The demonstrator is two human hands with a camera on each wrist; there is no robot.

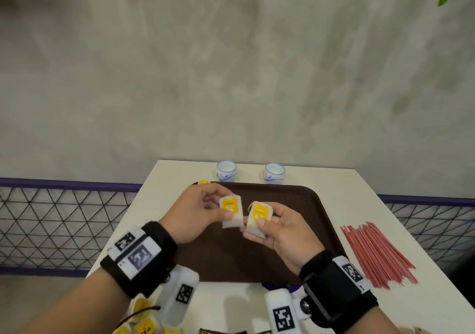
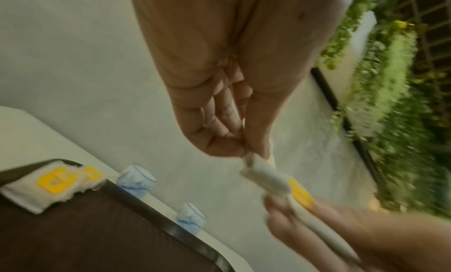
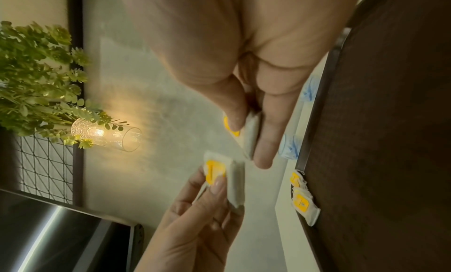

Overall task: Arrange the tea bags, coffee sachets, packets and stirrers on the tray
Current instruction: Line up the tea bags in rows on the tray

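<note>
My left hand (image 1: 223, 209) pinches a white tea bag (image 1: 232, 213) with a yellow tag. Close beside it, my right hand (image 1: 265, 221) pinches a second tea bag (image 1: 257, 219). Both bags hang above the middle of the brown tray (image 1: 303, 231). In the left wrist view my fingertips (image 2: 246, 150) nip the first tea bag (image 2: 266, 176) by its end. The right wrist view shows my thumb and fingers on the second tea bag (image 3: 252, 133). Two more tea bags (image 1: 203, 182) lie at the tray's far left corner. Red stirrers (image 1: 375, 254) lie on the table right of the tray.
Two small blue-and-white cups (image 1: 226, 174) (image 1: 274, 173) stand behind the tray. A heap of tea bags (image 1: 144, 319) lies at the near left, dark sachets (image 1: 221, 331) at the near edge. The white table (image 1: 334, 184) ends at a grey wall.
</note>
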